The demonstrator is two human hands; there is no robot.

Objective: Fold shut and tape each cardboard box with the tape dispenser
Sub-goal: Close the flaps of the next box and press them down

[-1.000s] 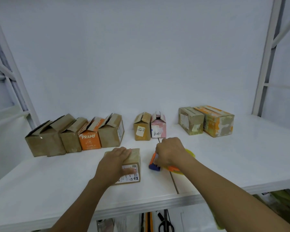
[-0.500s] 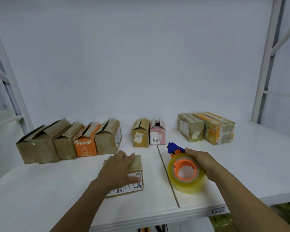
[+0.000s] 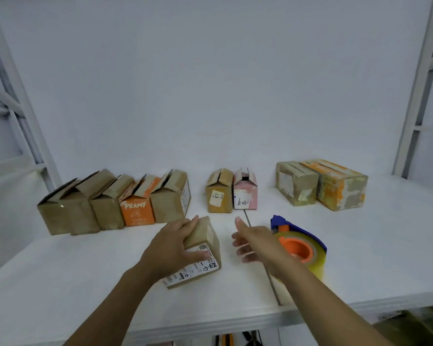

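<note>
A small brown box [image 3: 202, 248] with a white label lies on the white shelf [image 3: 85, 283] near the front. My left hand [image 3: 175, 245] holds it, fingers over the top and thumb on the labelled side. The tape dispenser [image 3: 300, 243], blue and orange with a clear yellowish roll, stands on the shelf to the right. My right hand [image 3: 253, 242] hovers between box and dispenser, fingers spread and empty, partly blurred. A row of brown boxes with raised flaps [image 3: 110, 203], one orange, stands at the back left.
A tan box [image 3: 219, 193] and a pink box [image 3: 245, 192] stand at the back centre with flaps up. Two larger taped boxes [image 3: 321, 186] sit at the back right. White rack posts [image 3: 418, 91] rise at both sides. A seam [image 3: 268, 270] runs through the shelf.
My right hand set the tape dispenser down and let go, then moved left toward the box. My left hand stayed on the box, which has turned slightly.
</note>
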